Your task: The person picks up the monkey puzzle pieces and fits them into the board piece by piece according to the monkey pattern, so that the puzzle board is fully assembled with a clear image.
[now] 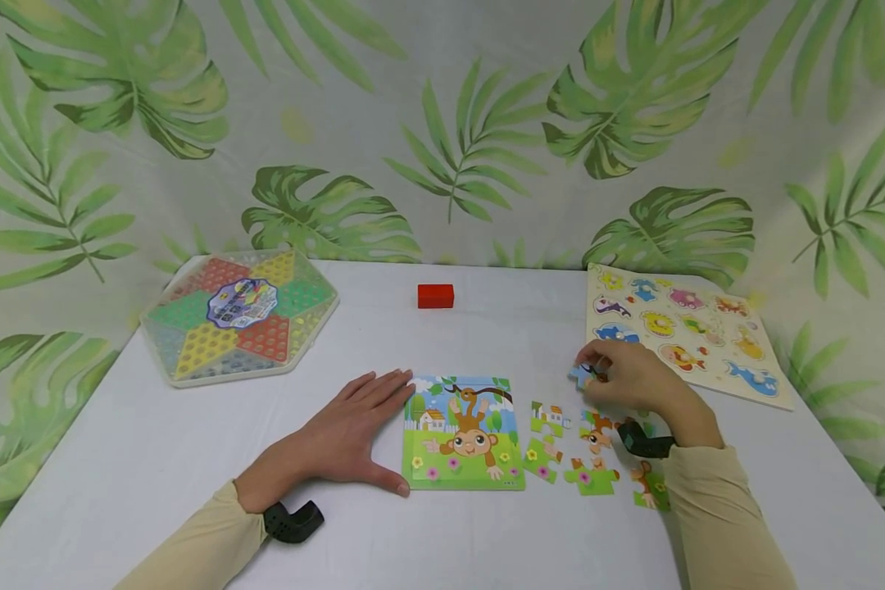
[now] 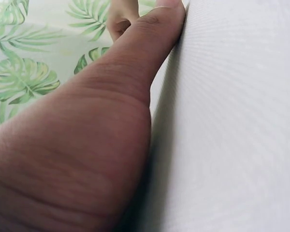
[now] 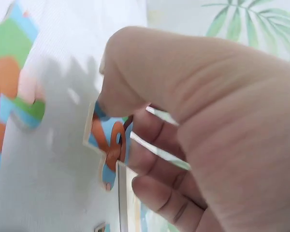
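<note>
My left hand (image 1: 342,434) lies spread on the white table, its index fingertip and thumb tip at the left edge of a square monkey picture puzzle board (image 1: 460,471). In the left wrist view the thumb (image 2: 135,53) stretches along the tabletop. My right hand (image 1: 630,377) pinches a jigsaw piece (image 3: 106,135) between thumb and fingers; blue sky and a brown curled shape show on it. Below that hand lie loose jigsaw pieces, among them a house piece (image 1: 547,418), a flower piece (image 1: 542,460) and a grass piece (image 1: 592,480). My right wrist partly covers others.
A hexagonal Chinese checkers board (image 1: 214,360) lies at the back left. Toward the back centre is a red block (image 1: 436,297). At the back right lies a wooden animal peg puzzle (image 1: 715,352), just behind my right hand. A leaf-patterned cloth (image 1: 487,229) hangs behind the table.
</note>
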Demonstrator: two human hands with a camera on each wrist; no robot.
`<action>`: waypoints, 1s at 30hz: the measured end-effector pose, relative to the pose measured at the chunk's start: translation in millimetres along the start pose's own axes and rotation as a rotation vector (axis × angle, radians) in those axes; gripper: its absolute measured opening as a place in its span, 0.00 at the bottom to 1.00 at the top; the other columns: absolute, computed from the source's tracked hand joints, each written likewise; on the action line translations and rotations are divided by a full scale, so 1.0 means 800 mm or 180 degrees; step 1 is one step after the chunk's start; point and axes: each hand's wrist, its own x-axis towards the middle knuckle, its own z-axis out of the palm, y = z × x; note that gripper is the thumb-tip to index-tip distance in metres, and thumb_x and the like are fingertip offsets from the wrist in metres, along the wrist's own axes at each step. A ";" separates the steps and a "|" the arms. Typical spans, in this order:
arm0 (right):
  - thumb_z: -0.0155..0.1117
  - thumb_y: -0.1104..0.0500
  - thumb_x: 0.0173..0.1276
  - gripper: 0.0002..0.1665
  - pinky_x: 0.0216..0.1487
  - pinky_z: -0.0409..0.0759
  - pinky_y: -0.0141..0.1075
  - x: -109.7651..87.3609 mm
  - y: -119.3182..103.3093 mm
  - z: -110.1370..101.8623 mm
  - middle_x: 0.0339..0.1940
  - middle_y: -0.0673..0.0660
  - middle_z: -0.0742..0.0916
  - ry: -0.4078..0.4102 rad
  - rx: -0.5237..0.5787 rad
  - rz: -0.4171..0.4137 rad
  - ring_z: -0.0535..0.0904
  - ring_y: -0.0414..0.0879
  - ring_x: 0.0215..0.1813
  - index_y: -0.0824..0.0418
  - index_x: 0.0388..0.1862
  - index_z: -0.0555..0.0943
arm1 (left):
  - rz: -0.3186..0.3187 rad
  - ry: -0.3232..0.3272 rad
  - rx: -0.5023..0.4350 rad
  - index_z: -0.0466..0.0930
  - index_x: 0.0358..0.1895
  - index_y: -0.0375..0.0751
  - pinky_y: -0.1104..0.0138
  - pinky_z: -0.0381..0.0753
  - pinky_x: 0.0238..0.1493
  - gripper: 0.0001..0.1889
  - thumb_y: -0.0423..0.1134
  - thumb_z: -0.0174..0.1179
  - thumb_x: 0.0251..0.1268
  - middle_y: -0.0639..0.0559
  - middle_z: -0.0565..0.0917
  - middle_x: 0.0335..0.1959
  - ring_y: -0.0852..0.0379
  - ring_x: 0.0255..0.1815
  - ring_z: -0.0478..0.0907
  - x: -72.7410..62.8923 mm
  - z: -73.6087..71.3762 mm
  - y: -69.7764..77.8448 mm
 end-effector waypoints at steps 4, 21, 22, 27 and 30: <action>0.71 0.59 0.66 0.18 0.37 0.79 0.39 0.001 -0.002 -0.001 0.44 0.54 0.87 0.0068 0.0055 -0.0156 0.81 0.46 0.43 0.56 0.55 0.82 | -0.0003 -0.0009 -0.0003 0.54 0.83 0.42 0.50 0.48 0.84 0.69 0.86 0.60 0.43 0.49 0.52 0.85 0.51 0.86 0.48 0.000 -0.002 0.001; 0.70 0.63 0.66 0.19 0.33 0.77 0.35 0.005 -0.031 -0.002 0.47 0.53 0.87 0.0347 0.0072 -0.0478 0.81 0.46 0.42 0.58 0.56 0.83 | -0.0006 -0.0014 -0.0015 0.54 0.83 0.42 0.50 0.47 0.84 0.69 0.87 0.59 0.43 0.49 0.52 0.86 0.51 0.86 0.48 0.000 -0.001 0.000; 0.69 0.63 0.67 0.19 0.34 0.77 0.35 0.006 -0.032 0.000 0.48 0.53 0.87 0.0346 0.0075 -0.0501 0.80 0.46 0.42 0.58 0.56 0.83 | -0.0005 -0.0013 -0.0013 0.54 0.83 0.42 0.50 0.47 0.84 0.69 0.87 0.59 0.43 0.49 0.52 0.86 0.51 0.86 0.48 0.000 -0.001 0.000; 0.68 0.63 0.67 0.19 0.35 0.77 0.36 0.011 -0.044 0.008 0.50 0.51 0.87 0.0356 0.0049 -0.0604 0.80 0.44 0.43 0.57 0.57 0.83 | 0.0009 0.0005 0.0004 0.54 0.83 0.41 0.50 0.47 0.84 0.69 0.87 0.59 0.43 0.49 0.52 0.86 0.51 0.86 0.48 0.000 -0.001 0.000; 0.68 0.63 0.67 0.19 0.35 0.77 0.36 0.012 -0.051 0.012 0.50 0.51 0.87 0.0405 0.0039 -0.0644 0.80 0.44 0.44 0.56 0.57 0.84 | 0.0012 0.0009 0.0004 0.54 0.83 0.41 0.50 0.47 0.84 0.69 0.87 0.60 0.43 0.49 0.52 0.86 0.51 0.86 0.48 0.000 -0.001 0.000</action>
